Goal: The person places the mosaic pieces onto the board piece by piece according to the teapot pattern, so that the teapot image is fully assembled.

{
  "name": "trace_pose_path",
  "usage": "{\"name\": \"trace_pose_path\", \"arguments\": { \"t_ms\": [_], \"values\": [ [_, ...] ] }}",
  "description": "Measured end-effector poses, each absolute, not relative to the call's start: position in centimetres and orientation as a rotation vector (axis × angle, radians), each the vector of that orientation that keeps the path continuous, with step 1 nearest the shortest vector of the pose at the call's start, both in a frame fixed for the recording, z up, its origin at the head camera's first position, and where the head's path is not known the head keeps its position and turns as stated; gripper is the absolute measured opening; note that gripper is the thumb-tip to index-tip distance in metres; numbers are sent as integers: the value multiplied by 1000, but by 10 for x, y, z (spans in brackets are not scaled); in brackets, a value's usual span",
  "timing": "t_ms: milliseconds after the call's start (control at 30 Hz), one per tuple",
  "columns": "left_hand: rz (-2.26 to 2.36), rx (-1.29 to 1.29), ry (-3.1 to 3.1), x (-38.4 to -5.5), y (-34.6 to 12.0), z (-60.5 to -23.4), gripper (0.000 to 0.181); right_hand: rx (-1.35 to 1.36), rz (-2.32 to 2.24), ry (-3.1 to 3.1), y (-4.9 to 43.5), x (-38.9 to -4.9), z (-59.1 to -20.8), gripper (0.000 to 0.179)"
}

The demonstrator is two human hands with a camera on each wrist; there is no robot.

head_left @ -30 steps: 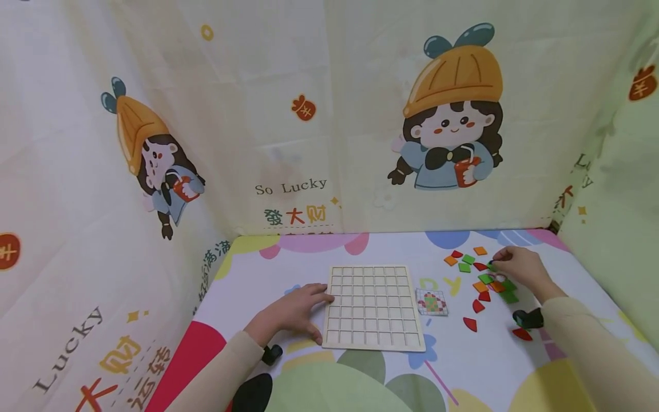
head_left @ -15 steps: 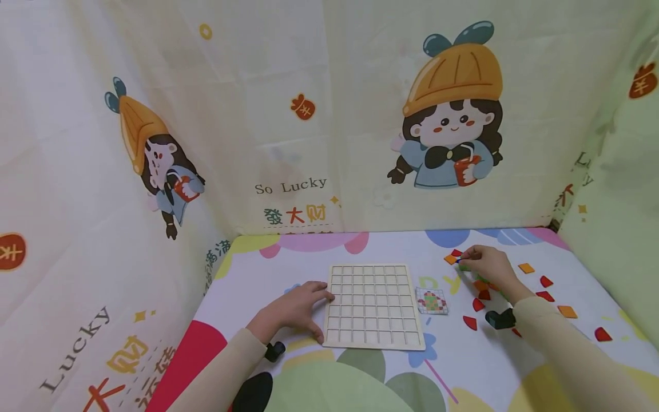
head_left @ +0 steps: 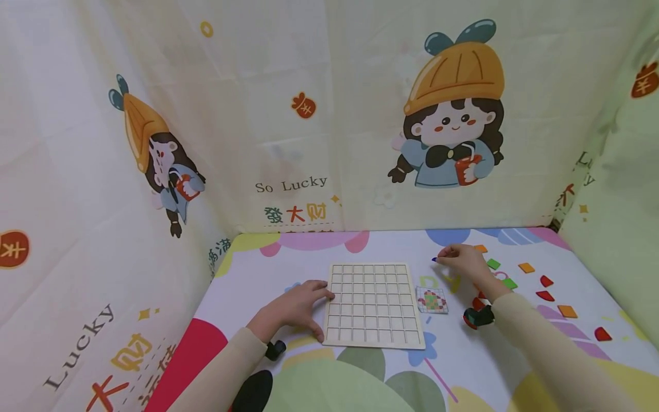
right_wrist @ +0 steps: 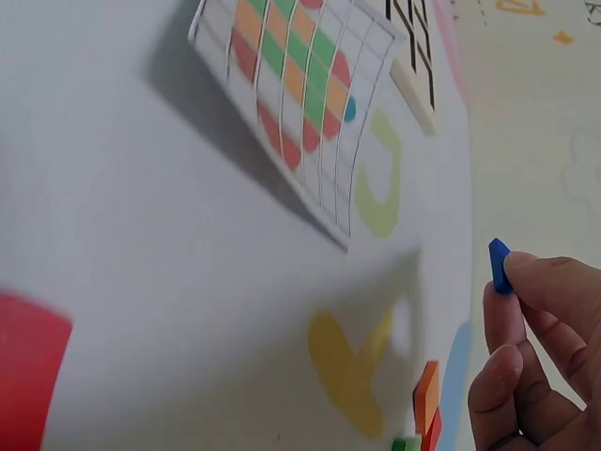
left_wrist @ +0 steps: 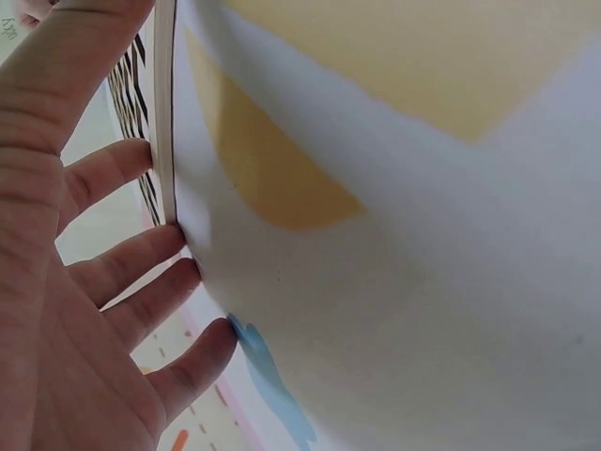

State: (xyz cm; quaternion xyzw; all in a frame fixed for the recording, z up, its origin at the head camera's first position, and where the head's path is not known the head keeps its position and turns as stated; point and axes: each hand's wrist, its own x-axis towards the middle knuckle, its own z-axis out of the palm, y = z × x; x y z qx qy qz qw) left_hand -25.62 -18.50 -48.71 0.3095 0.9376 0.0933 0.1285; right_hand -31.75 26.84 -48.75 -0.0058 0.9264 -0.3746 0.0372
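A pale wooden grid board (head_left: 373, 306) with square cells lies on the table. My left hand (head_left: 294, 310) is at its left side, fingers spread and fingertips right at the edge; the left wrist view shows the board's side (left_wrist: 161, 113) by the fingers. My right hand (head_left: 465, 265) pinches a small blue tile (right_wrist: 500, 267) between thumb and finger, above the table beyond the board's right side. Just right of the board lies a pattern card (head_left: 432, 301) printed with a red, green and orange design; it looks bent in the right wrist view.
Red, orange and green tiles are scattered on the right, among them an orange tile (head_left: 567, 311), a green tile (head_left: 493, 264) and a red tile (head_left: 603, 334). Part of them is hidden behind the right arm. A printed cloth backdrop (head_left: 360, 114) rises behind the table.
My right hand has moved left from over the loose tiles, carrying the blue tile and uncovering tiles on the right. The left hand stays at the board's edge.
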Motion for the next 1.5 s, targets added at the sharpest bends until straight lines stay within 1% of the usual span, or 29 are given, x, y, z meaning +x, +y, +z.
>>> {"name": "trace_pose_path", "arguments": {
  "t_ms": [233, 467, 800, 1267, 1500],
  "values": [
    [273, 904, 2726, -258, -186, -489, 98, 10, -1173, 2780, 247, -323, -486, 28],
    [271, 916, 2737, -258, -188, -490, 97, -68, -1157, 2787, 227, -330, -488, 25],
    [263, 922, 2739, -257, -188, -491, 97, -110, -1174, 2781, 202, -339, -497, 19],
    [255, 895, 2738, -260, -188, -493, 101, -170, -1233, 2772, 166, -346, -499, 15],
    [268, 883, 2733, -261, -187, -495, 100, -255, -1240, 2789, 151, -347, -506, 11]
  ]
}}
